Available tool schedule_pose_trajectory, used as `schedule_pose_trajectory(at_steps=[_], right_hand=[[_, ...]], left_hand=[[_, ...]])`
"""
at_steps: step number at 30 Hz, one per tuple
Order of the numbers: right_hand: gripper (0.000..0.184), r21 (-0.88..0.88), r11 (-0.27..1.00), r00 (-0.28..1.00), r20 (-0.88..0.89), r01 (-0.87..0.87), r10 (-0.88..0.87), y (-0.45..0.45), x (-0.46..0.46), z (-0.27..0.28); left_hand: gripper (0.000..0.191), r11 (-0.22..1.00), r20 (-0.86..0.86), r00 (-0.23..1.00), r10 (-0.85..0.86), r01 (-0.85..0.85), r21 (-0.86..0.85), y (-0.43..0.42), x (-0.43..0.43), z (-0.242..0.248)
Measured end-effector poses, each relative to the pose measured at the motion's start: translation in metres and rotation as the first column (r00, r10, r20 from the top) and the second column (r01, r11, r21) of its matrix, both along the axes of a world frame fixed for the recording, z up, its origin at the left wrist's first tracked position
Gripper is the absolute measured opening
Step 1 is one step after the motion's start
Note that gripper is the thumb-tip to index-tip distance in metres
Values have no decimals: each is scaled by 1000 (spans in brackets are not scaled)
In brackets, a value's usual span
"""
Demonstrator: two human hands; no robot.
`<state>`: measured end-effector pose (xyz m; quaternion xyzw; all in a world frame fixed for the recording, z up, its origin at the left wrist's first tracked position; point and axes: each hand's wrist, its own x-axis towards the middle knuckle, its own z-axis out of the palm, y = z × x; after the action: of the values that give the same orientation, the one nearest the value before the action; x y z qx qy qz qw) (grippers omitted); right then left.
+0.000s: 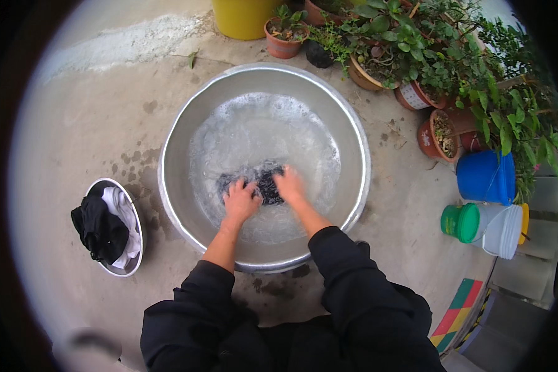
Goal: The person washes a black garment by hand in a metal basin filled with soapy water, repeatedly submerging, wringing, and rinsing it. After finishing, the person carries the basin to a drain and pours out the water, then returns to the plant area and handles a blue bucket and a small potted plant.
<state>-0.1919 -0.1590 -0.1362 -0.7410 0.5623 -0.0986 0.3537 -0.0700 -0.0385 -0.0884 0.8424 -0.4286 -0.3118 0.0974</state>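
Observation:
A large round metal basin (180,135) stands on the ground before me, with sudsy, cloudy water (265,123) in it. Bunched dark cloth (270,188) lies partly under the surface in the near half of the basin. My left hand (242,200) bears down on the left part of this cloth, fingers bent into it and fingertips blurred in the water. On the cloth's right edge, my right hand (289,183) grips from above, blurred by motion. Foam rings the water along the basin wall.
A smaller metal bowl (139,242) at the left holds black clothing (104,232) and white clothing (123,209). Potted plants (286,39) line the far right, beside a yellow container (244,18). Blue (486,176), green (460,223) and white (500,230) buckets stand at the right.

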Motion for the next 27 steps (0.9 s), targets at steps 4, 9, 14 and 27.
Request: schedule_pose_trajectory(at_steps=[4, 9, 14, 27], right_hand=[[41, 172, 975, 975, 146, 139, -165, 1, 3, 19], [36, -218, 934, 788, 502, -284, 357, 75, 57, 97], [29, -401, 847, 750, 424, -348, 508, 82, 75, 126], [40, 75, 979, 957, 212, 188, -200, 5, 20, 31]], left_hand=[[53, 787, -630, 570, 527, -607, 109, 1, 21, -6], [34, 616, -865, -466, 183, -631, 471, -4, 31, -19], [20, 300, -829, -553, 83, -779, 550, 0, 16, -13], [52, 539, -790, 160, 591, -807, 240, 14, 20, 40]])
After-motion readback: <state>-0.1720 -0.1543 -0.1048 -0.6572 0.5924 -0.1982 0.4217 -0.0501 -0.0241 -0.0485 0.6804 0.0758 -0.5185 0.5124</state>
